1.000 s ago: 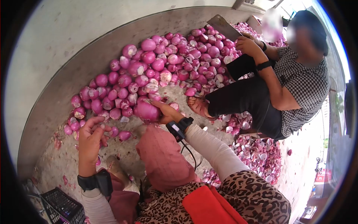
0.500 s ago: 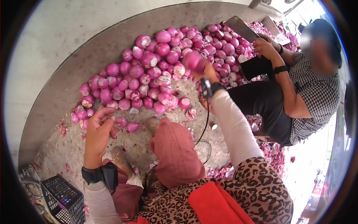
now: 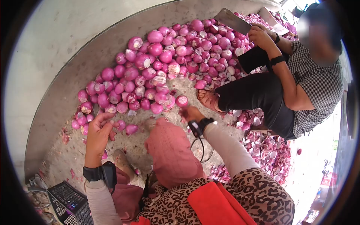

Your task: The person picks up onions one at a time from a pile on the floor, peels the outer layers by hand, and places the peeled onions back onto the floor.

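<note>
My left hand [image 3: 99, 135] is raised to the left of my knee, fingers curled and the thumb pressed toward them. Whatever lies between those fingers is too small or hidden to make out. A few loose red onions [image 3: 131, 129] lie on the floor just beside it. My right hand [image 3: 192, 114] is low over the floor, in front of my knee, its fingertips slightly blurred. Close beyond them sits a red onion with a pale ringed cut face [image 3: 182, 101]. A broad heap of red onions [image 3: 131, 74] spreads ahead of both hands, some partly peeled.
At right a co-worker [image 3: 318, 86] sits holding a wide blade [image 3: 232, 21], a bare foot [image 3: 210, 100] near the heap. Onion skins [image 3: 266, 157] lie behind that person's leg. A black plastic crate [image 3: 69, 202] stands lower left; a curved wall [image 3: 75, 62] bounds the heap.
My right hand has let go of an onion at the heap and drawn back toward my knee. The left hand keeps its pose. The view has shifted slightly.
</note>
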{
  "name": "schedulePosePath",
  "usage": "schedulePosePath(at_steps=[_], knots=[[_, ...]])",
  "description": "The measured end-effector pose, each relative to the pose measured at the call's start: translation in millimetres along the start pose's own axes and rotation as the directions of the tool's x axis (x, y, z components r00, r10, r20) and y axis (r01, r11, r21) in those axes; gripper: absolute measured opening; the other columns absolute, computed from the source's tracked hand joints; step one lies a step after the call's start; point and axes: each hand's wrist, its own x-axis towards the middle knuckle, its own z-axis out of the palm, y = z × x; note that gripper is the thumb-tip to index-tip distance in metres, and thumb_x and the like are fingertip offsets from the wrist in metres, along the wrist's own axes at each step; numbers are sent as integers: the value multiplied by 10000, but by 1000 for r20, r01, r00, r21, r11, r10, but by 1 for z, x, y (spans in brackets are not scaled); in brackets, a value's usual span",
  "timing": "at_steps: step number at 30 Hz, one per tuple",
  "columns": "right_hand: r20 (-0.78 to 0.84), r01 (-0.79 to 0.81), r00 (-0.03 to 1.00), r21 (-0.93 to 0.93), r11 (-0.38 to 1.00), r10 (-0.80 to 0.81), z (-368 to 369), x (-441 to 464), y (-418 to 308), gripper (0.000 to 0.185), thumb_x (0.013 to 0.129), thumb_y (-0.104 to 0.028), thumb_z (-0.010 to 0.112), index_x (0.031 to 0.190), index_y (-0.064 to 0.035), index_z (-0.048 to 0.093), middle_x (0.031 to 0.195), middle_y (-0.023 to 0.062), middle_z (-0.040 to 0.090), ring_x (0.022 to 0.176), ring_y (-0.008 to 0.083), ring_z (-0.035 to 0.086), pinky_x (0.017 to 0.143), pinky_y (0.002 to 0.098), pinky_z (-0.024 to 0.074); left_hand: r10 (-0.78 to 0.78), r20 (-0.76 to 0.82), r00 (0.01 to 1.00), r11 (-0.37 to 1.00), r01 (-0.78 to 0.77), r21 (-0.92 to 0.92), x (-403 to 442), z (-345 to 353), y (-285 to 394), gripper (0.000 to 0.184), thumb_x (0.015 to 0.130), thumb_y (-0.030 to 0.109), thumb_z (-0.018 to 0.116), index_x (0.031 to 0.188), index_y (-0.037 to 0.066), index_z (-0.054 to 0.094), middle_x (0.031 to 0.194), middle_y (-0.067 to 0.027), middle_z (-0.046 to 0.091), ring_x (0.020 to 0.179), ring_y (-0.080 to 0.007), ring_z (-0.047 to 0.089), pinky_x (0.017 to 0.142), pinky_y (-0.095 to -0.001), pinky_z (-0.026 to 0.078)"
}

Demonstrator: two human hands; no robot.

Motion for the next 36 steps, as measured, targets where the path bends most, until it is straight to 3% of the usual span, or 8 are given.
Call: schedulePosePath(at_steps=[2, 9, 16, 23, 32, 34, 35, 36], knots=[[-147, -94, 983, 100, 991, 108, -4, -12, 21, 160, 902, -152, 548, 1023, -63, 495, 804, 161, 603, 543, 261, 589, 357, 372, 423, -50, -4, 999, 999, 50, 12, 2, -2, -3, 249, 907, 104, 518, 1136, 7, 535, 846, -101, 648, 488, -74, 503, 476, -207, 425], [-102, -48, 992, 215, 976, 71, -29, -32, -10, 102, 902, -117, 524, 945, -26, 540, 744, 133, 608, 593, 241, 598, 443, 336, 457, -35, -51, 998, 999, 36, 21, -8, 2, 16, 237, 885, 72, 528, 1107, -5, 556, 842, -108, 660, 485, -65, 489, 449, -199, 393], [-36, 21, 999, 260, 965, -12, 4, -42, -56, 119, 912, -138, 533, 940, -34, 583, 772, 91, 620, 661, 209, 601, 543, 314, 467, 4, 85, 996, 986, -18, 166, -34, -20, 88, 258, 888, 69, 535, 1132, -11, 557, 843, -109, 653, 510, -70, 502, 460, -185, 399], [-31, -24, 999, 47, 999, 26, 23, -13, -32, 114, 886, -173, 576, 966, -92, 583, 789, 44, 625, 718, 189, 625, 602, 323, 456, 31, 177, 984, 969, -73, 236, -7, -36, 94, 265, 896, 109, 544, 1138, 4, 547, 853, -91, 651, 512, -53, 492, 468, -187, 405], [-173, -43, 985, -296, 954, -9, 65, -2, -18, 168, 855, -153, 618, 984, -66, 554, 850, 62, 626, 689, 181, 619, 522, 316, 447, -160, 187, 969, 969, 118, 216, 89, -102, -35, 243, 890, 102, 541, 1115, 9, 555, 804, -81, 657, 514, -70, 509, 464, -196, 411], [-147, 75, 962, -666, 742, -229, 80, 4, -20, 291, 817, -197, 682, 1026, -42, 551, 860, 60, 625, 662, 159, 607, 543, 317, 465, -254, 139, 957, 953, 223, 205, 103, -111, -75, 237, 889, 98, 537, 1107, 8, 550, 799, -82, 655, 516, -74, 516, 467, -201, 418], [-121, 100, 939, -800, 592, -322, 85, 12, -22, 529, 749, -267, 741, 1152, 4, 530, 950, 117, 633, 821, 238, 638, 701, 384, 502, -309, 142, 940, 939, 279, 200, 113, -117, -101, 257, 878, 98, 540, 1112, -9, 548, 822, -110, 649, 527, -97, 536, 460, -224, 439], [-122, 89, 942, -807, 583, -312, 88, 23, -20, 529, 749, -267, 741, 1152, 4, 530, 950, 117, 633, 821, 238, 638, 701, 384, 502, -318, 139, 938, 938, 290, 187, 121, -121, -129, 257, 878, 98, 540, 1112, -9, 548, 822, -110, 649, 527, -97, 536, 460, -224, 439]])
